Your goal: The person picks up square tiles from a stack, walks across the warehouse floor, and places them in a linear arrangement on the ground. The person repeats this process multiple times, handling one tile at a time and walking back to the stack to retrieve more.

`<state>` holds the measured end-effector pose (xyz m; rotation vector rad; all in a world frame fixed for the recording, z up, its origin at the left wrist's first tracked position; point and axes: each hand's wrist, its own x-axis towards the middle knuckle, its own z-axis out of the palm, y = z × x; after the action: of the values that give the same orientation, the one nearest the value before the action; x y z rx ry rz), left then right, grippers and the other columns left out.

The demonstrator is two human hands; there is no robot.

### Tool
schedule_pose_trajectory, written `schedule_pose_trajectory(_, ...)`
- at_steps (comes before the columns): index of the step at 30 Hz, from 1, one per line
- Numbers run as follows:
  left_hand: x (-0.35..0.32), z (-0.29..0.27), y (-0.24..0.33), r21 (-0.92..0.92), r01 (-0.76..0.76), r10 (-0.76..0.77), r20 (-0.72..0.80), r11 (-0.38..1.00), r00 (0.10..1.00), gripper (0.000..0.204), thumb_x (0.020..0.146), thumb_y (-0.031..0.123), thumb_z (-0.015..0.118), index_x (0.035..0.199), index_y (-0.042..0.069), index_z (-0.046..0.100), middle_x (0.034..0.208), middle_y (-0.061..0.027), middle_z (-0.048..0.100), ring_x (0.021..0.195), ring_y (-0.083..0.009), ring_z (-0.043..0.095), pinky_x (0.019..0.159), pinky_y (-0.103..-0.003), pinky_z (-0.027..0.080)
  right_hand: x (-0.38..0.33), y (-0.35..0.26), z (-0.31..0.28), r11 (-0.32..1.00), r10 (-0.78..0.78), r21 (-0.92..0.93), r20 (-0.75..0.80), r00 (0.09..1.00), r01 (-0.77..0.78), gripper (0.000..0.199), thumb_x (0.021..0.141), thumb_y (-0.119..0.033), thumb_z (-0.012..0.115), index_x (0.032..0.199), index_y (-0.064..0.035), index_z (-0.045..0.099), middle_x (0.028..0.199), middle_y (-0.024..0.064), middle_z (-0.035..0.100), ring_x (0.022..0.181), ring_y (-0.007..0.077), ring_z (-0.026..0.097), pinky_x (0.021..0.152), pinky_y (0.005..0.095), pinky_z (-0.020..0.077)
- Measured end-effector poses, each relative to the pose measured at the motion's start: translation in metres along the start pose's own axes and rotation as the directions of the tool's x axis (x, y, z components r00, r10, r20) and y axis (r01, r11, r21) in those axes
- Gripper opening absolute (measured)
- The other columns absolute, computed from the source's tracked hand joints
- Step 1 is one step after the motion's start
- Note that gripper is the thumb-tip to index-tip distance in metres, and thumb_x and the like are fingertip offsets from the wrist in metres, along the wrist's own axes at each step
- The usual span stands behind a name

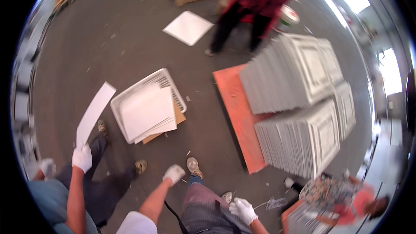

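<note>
Our left hand (pixel 174 173) wears a white glove. Its fingers look curled shut, and we see nothing in them. Our right hand (pixel 243 210) has a white glove too. Its fingers are spread open and hold nothing.

The white basket (pixel 118 104) sits on the floor (pixel 130 30) in front of us, near our left hand but not touching it. It is full of white sheets (pixel 147 110), and some hang over the rim.

Beside us a co-worker's gloved hand (pixel 82 158) holds up a long white strip (pixel 93 112).

To the right, 2 tall grey stacks (pixel 299 104) stand on an orange board (pixel 236 112).

We think the top sheets could slide off the basket if it gets bumped. Small scraps and a clear wrapper (pixel 275 203) lie by our feet, so we could slip. The strip could poke us if it swings.
</note>
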<state>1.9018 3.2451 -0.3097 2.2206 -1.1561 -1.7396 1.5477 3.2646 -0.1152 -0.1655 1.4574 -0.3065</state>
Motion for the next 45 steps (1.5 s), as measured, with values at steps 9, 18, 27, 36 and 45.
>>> schedule_pose_trajectory(9, -0.127, 0.149, 0.026, 0.559, -0.093, -0.166, 0.396, 0.824, 0.903, 0.059, 0.073, 0.045, 0.068, 0.113, 0.002, 0.064, 0.118, -0.0201, 0.063, 0.110, -0.0339, 0.060, 0.092, -0.040, 0.047, -0.036, 0.070, -0.105, 0.971, -0.180, 0.153, -0.044, 0.983, 0.185, 0.037, 0.097, -0.023, 0.054, 0.127, -0.0014, 0.049, 0.107, 0.0141, 0.063, 0.090, 0.0234, 0.066, 0.079, 0.0349, 0.0564)
schedule_pose_trajectory(18, -0.213, 0.259, 0.138, 0.623, -0.245, -0.173, 0.532, 0.743, 0.829, 0.043, 0.076, 0.037, 0.067, 0.105, 0.004, 0.066, 0.099, -0.0145, 0.068, 0.091, -0.0299, 0.065, 0.078, -0.041, 0.050, -0.112, 0.163, -0.291, 0.858, -0.358, 0.295, -0.241, 0.902, 0.420, 0.037, 0.095, -0.024, 0.055, 0.123, -0.0002, 0.051, 0.098, 0.0136, 0.066, 0.078, 0.0206, 0.068, 0.068, 0.0313, 0.0569)
schedule_pose_trajectory(27, -0.255, 0.423, 0.289, 0.643, -0.677, 0.140, 0.680, 0.358, 0.720, 0.041, 0.080, 0.032, 0.058, 0.111, 0.004, 0.061, 0.110, -0.0209, 0.064, 0.105, -0.0360, 0.060, 0.089, -0.042, 0.046, -0.135, 0.189, -0.442, 0.640, -0.396, 0.560, -0.346, 0.851, 0.526, 0.032, 0.096, -0.026, 0.055, 0.121, -0.0057, 0.052, 0.096, 0.0086, 0.064, 0.081, 0.0200, 0.065, 0.066, 0.0319, 0.0543)
schedule_pose_trajectory(36, -0.220, 0.528, 0.422, 0.602, -0.639, 0.362, 0.527, 0.479, 0.768, 0.038, 0.085, 0.032, 0.054, 0.113, 0.007, 0.061, 0.111, -0.0176, 0.065, 0.106, -0.0332, 0.061, 0.091, -0.042, 0.047, -0.112, 0.096, -0.551, 0.604, -0.496, 0.582, -0.260, 0.829, 0.544, 0.035, 0.097, -0.027, 0.053, 0.124, -0.0043, 0.050, 0.101, 0.0108, 0.063, 0.083, 0.0227, 0.065, 0.069, 0.0348, 0.0555)
schedule_pose_trajectory(45, -0.197, 0.651, 0.629, 0.446, -0.785, 0.328, 0.733, 0.430, 0.596, 0.041, 0.084, 0.033, 0.053, 0.112, 0.005, 0.062, 0.111, -0.0181, 0.063, 0.100, -0.0353, 0.062, 0.086, -0.042, 0.048, -0.111, -0.013, -0.744, 0.630, -0.450, 0.548, -0.321, 0.834, 0.551, 0.028, 0.093, -0.026, 0.057, 0.112, -0.0061, 0.053, 0.090, 0.0073, 0.061, 0.072, 0.0189, 0.061, 0.058, 0.0303, 0.0511)
